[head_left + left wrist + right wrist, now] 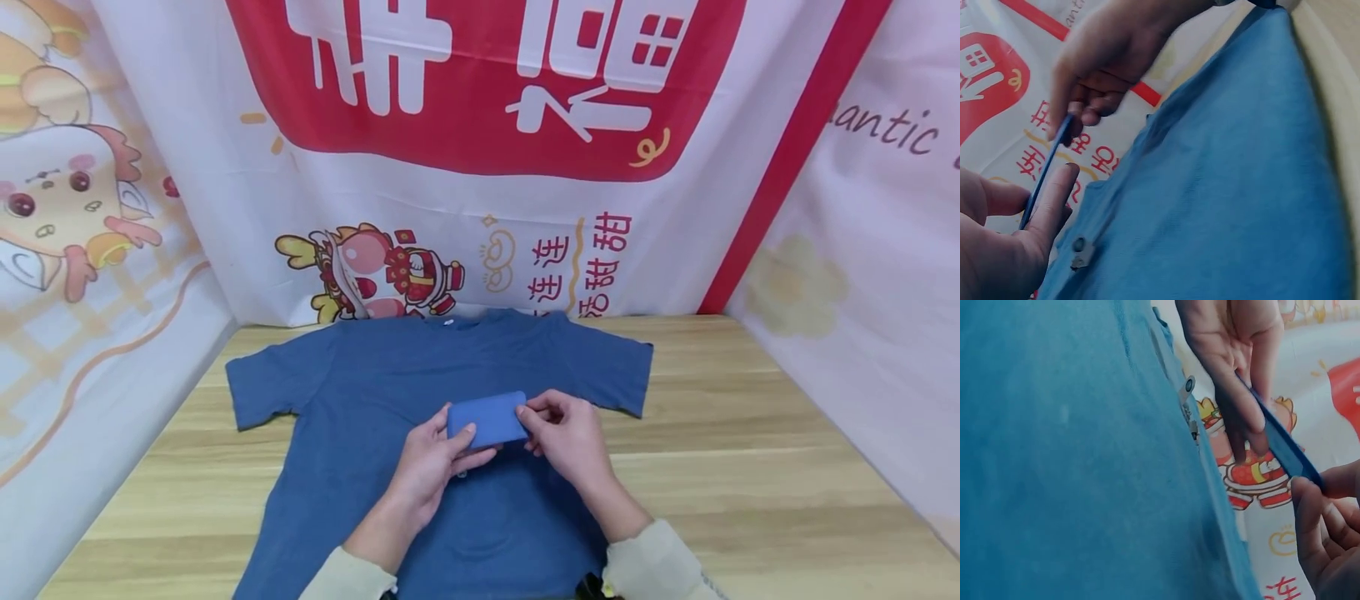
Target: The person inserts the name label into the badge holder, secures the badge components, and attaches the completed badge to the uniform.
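Observation:
Both hands hold a thin, flat blue rectangle [487, 419] with rounded corners, about phone-sized, whose exact kind I cannot tell. At its left end, my left hand [429, 467] grips it, thumb on the upper face and fingers beneath. My right hand [573, 437] pinches the right end between thumb and fingertips. Seen nearly edge-on in the wrist views, the rectangle [1282, 447] is slim. Below the hands a blue short-sleeved T-shirt [360, 450] lies spread out, its collar toward the back. A small metallic piece [1187, 394] shows on the shirt in the right wrist view.
The shirt lies on a light wood-grain table [720, 467]. Behind it hangs a white cloth [420, 192] printed with red characters and cartoons. Printed cloth walls stand at the left [172, 317] and right [862, 350].

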Tool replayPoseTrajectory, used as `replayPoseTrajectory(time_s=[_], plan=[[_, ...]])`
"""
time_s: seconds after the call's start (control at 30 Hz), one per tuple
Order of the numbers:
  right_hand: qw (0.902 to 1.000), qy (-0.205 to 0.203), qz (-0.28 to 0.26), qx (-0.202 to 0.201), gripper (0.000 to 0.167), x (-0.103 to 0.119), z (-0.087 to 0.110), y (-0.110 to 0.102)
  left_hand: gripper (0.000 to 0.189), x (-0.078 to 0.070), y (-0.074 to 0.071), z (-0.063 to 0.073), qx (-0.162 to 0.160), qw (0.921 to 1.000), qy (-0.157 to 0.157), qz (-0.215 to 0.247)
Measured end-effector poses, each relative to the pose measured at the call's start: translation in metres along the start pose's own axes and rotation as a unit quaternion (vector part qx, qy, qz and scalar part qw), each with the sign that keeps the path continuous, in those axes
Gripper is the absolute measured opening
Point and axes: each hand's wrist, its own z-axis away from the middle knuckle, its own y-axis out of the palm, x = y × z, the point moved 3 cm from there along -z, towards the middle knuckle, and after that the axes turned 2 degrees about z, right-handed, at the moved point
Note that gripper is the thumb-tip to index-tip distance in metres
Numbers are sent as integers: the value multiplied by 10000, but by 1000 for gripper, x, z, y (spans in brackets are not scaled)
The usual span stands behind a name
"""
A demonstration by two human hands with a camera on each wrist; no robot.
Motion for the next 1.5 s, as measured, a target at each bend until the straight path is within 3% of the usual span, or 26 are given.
replayPoseTrajectory(time_s=[0.2, 0.4, 0.6, 0.77, 0.93, 1.33, 1.5], plan=[[9953, -582, 779, -8, 11, 7, 3, 3, 70, -1, 2, 1, -186, 9995, 170, 173], [9890, -883, 1184, 10, 18, 5, 5, 6, 68, -1, 4, 1, -118, 9995, 127, 253], [9991, -77, 308, 284, 21, -7, 2, 5, 63, -3, 2, 2, -79, 9995, 144, 275], [9982, 314, -87, 494, 23, -9, 1, 2, 61, -4, -3, 1, -105, 9995, 81, 303], [9949, 533, -513, 678, 24, -8, 0, 2, 58, -3, -7, -1, -331, 9989, -24, 335], [9910, 600, -716, 961, 30, -6, 2, 3, 56, -4, -8, 0, -373, 9980, -95, 495], [9943, 253, -357, 968, 30, -3, 3, 5, 59, -5, -5, 0, -306, 9987, -49, 409]])
